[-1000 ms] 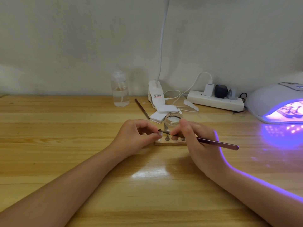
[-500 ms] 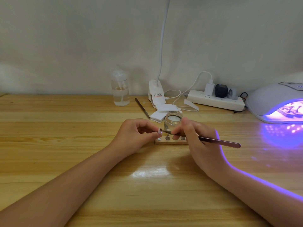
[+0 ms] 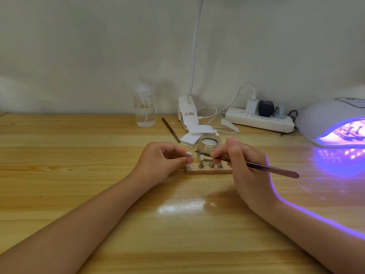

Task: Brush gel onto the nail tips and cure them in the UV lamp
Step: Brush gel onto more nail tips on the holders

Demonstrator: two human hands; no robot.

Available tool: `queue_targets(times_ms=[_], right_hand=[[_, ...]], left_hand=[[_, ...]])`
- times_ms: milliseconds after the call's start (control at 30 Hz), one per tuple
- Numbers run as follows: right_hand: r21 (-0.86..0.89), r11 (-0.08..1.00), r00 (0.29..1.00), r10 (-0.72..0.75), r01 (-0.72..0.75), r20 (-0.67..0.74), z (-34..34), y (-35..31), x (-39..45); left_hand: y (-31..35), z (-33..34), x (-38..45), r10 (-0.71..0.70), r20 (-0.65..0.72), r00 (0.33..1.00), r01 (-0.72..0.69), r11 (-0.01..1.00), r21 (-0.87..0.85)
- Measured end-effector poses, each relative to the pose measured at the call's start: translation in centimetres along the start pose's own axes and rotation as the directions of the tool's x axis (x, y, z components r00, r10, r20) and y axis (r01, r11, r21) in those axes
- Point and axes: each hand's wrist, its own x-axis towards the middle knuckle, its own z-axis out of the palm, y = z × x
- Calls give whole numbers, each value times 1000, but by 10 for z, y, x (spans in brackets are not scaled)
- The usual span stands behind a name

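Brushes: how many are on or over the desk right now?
2. One brush is gripped in the right hand, its tip near the nail tip pinched by the left hand. A second brush lies beside the clear bottle. None seem hidden.

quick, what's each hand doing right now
Left hand: pinching a nail tip.
Right hand: holding the brush, bristle end near the nail tip.
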Motion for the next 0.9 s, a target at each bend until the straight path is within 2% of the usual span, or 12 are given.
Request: queue_targets(times_ms=[267,567,667,800,900], right_hand=[[-151,986,996,-62,72,71,1,0,2],[36,999,998,-27,25,49,1,0,-2],[16,999,999,-43,42,28,1,0,-1],[-106,992,997,-60,65,53,2,1,1],[-69,996,997,-55,59,62,1,2,0]], left_hand=[[0,0,-1,27,36,999,-27,999,20],[0,-1,-1,26,27,999,-26,1000,-9],[-1,-1,0,25,37,999,-26,1000,16],[0,-1,-1,26,44,999,-27,999,28],[0,-1,-1,15,35,999,-16,999,43]])
